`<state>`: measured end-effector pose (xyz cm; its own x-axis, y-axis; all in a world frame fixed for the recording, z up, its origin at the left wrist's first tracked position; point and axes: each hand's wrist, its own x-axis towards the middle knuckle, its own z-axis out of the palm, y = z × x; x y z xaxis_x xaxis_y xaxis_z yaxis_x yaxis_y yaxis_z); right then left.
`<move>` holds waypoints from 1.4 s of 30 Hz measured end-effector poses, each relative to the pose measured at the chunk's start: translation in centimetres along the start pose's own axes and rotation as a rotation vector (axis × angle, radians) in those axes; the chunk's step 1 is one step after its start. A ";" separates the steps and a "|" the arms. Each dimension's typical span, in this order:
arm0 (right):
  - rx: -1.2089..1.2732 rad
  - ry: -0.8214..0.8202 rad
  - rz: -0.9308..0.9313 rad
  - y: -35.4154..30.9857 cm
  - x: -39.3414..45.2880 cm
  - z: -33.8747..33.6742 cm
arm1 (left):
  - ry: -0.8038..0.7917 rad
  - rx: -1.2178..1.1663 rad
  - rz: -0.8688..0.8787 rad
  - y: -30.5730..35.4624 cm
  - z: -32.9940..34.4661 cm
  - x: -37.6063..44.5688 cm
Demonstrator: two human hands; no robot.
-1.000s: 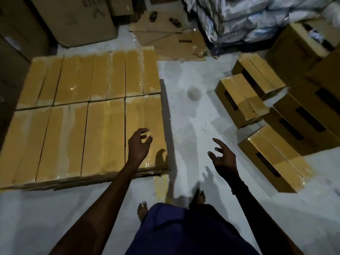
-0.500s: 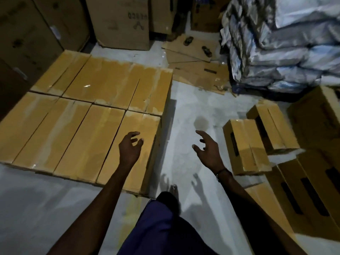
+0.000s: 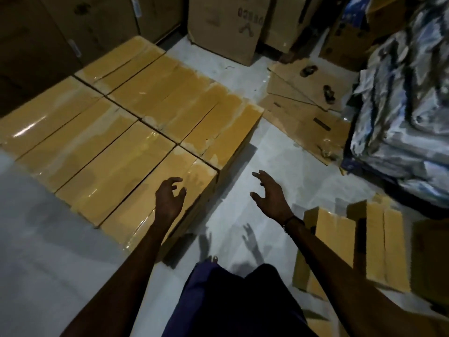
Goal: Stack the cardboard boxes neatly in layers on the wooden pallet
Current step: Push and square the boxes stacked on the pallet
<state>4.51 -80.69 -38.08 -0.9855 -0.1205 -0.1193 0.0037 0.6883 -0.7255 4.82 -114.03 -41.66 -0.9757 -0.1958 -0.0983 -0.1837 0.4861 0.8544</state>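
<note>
A flat layer of several taped cardboard boxes (image 3: 126, 132) lies side by side on the left, hiding the pallet beneath. My left hand (image 3: 170, 198) hovers over the near right corner box of that layer, fingers loosely curled and holding nothing. My right hand (image 3: 269, 195) is spread in the air above the bare floor to the right of the layer, also holding nothing. Two loose taped boxes (image 3: 332, 242) stand on the floor at the right, beside my right forearm.
Tall cartons (image 3: 226, 27) line the back wall and left side. Flattened cardboard sheets (image 3: 303, 113) with a pair of sandals lie at the back right. A pile of plastic-wrapped sacks (image 3: 408, 113) fills the right. Grey floor (image 3: 48, 251) lies at the near left.
The view has swung left and nearer to the layer. Both hands have stayed raised and holding nothing; the loose boxes have slid toward the lower right of the view.
</note>
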 end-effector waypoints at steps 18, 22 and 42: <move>-0.252 -0.591 -0.444 14.5 20.0 -7.5 | 0.252 0.321 -0.449 4.8 14.7 -3.1; -0.273 -0.619 -0.518 16.0 22.7 -6.7 | 0.255 0.377 -0.503 4.5 17.3 -3.1; -0.465 -0.486 -0.809 29.5 37.0 21.9 | 0.278 0.740 -0.364 -23.9 29.7 5.2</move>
<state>-28.17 -80.58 -78.74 -0.4904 -0.8701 -0.0496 -0.7921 0.4688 -0.3909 0.56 -101.37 -77.74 -0.7942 -0.6009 -0.0899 -0.6034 0.7626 0.2331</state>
